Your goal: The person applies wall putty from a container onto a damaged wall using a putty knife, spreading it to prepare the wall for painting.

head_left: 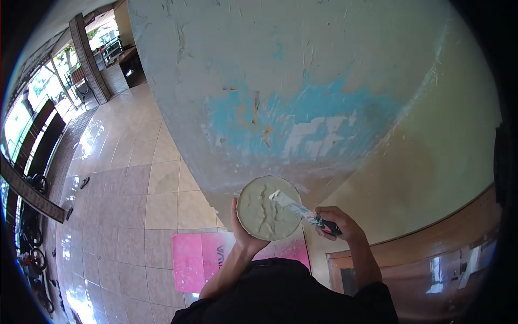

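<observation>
My left hand [244,233] holds a round container [253,216] of pale, thick paste from its lower left side. The paste surface has raised ridges. In my right hand [340,222] is the dark and red handle of a putty knife [302,209], its paste-smeared blade tip resting on or just over the paste. Beyond them stands a wall [318,124] with grey-white coating, a bright blue patch and a few brownish marks.
Below the container a pink sheet [189,262] lies on the tiled floor [121,210]. A brown wooden piece of furniture [421,259] curves along the right. Parked motorbikes [36,259] and a pillar [89,59] are at the left.
</observation>
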Demonstrator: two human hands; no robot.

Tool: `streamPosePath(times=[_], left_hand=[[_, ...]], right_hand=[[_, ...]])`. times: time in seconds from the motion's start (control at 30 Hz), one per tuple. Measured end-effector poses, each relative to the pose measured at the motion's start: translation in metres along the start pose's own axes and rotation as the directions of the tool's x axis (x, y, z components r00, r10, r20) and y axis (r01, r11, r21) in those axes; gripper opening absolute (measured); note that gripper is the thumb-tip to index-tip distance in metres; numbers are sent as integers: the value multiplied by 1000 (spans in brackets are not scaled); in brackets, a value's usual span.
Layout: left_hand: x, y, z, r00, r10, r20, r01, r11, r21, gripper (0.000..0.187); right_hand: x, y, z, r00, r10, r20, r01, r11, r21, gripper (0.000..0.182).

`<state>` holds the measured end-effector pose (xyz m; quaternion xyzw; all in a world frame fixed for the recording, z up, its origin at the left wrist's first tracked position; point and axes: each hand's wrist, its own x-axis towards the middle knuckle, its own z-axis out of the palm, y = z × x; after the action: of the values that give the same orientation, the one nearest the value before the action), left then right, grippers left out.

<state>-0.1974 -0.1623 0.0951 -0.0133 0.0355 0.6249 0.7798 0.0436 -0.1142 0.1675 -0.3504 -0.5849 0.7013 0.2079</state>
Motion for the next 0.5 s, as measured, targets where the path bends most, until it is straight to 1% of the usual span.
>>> streamPosePath(times=[0.03, 0.07, 0.1, 0.17, 0.2, 0.27, 0.3, 0.33, 0.37, 0.4, 0.43, 0.47, 0.5], left_hand=[[0, 0, 0, 1000, 0, -15, 0, 1000, 0, 75], [2, -1, 0, 1000, 7, 2, -7, 1000, -17, 74], [3, -1, 0, 1000, 4, 5, -4, 1000, -13, 74], [3, -1, -2, 999, 14, 38, -13, 1000, -8, 75], [3, -2, -1, 999, 5, 45, -5, 1000, -4, 75], [2, -2, 0, 998, 43, 51, -46, 998, 43, 75], [2, 0, -1, 998, 31, 61, -34, 998, 49, 75], [1, 1, -4, 998, 47, 47, -48, 999, 26, 75], [0, 2, -7, 997, 64, 31, -64, 998, 3, 75], [-1, 2, -7, 996, 82, 34, -83, 995, 46, 74], [-2, 3, -9, 996, 75, 40, -77, 996, 55, 74], [-3, 4, -11, 995, 98, 18, -99, 994, 43, 74], [-4, 4, -12, 993, 122, -5, -121, 992, 33, 74]], right_hand=[[-1, 1, 0, 999, 18, 51, -23, 994, 111, 34], [0, 3, -4, 994, 28, 104, -50, 974, 220, 37], [0, 5, -4, 995, 23, 101, -45, 974, 220, 37], [-3, 8, -4, 986, 1, 166, -54, 949, 312, 42], [-4, 9, -3, 988, -6, 157, -43, 949, 311, 42], [-3, 9, 2, 987, -128, 95, 74, 896, 438, 39], [1, 7, 5, 987, -139, 82, 89, 896, 436, 39], [8, 4, 8, 951, -309, -21, 293, 876, 384, 41], [14, 1, 8, 874, -472, -111, 482, 819, 311, 42], [17, -5, 7, 848, -496, -188, 530, 807, 261, 42], [23, -12, 7, 842, -504, -194, 540, 801, 259, 42], [32, -20, 6, 754, -565, -337, 609, 793, 33, 40], [41, -26, 6, 632, -632, -449, 619, 760, -197, 39]])
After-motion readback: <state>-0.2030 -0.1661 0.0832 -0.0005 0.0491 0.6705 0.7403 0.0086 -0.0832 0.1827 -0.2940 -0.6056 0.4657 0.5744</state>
